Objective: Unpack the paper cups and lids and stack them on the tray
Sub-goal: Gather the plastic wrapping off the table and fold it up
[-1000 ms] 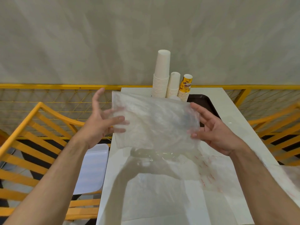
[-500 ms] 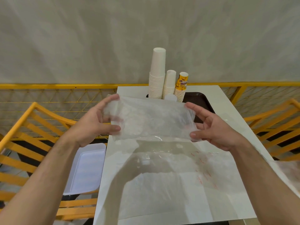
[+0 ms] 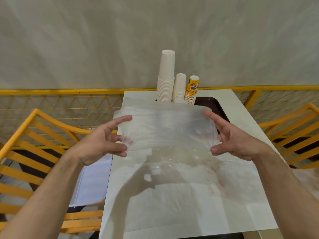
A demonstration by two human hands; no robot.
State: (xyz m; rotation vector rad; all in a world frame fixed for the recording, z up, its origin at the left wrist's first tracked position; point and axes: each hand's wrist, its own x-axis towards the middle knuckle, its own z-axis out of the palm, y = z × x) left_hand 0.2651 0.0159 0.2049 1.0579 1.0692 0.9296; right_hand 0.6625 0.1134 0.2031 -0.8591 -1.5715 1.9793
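Observation:
A clear plastic bag (image 3: 165, 126) hangs stretched between both hands above the white table (image 3: 172, 204). My left hand (image 3: 101, 142) pinches its left edge between thumb and fingers. My right hand (image 3: 231, 137) pinches its right edge the same way. Behind the bag, a dark tray (image 3: 215, 104) at the table's far end carries three upside-down stacks: a tall white cup stack (image 3: 165, 76), a shorter white cup stack (image 3: 179, 88) and a yellow printed cup stack (image 3: 192, 89). The bag hides most of the tray. No lids are visible.
More clear plastic with red print (image 3: 217, 176) lies flat on the table under my hands. Yellow chairs (image 3: 31, 152) flank the table on both sides, and a white tray (image 3: 91, 183) rests on the left seat. A yellow railing (image 3: 60, 91) runs along the wall.
Both hands have shifted their hold on the bag, drawing it wider and flatter between them. The view has tilted down slightly. The cup stacks have not moved.

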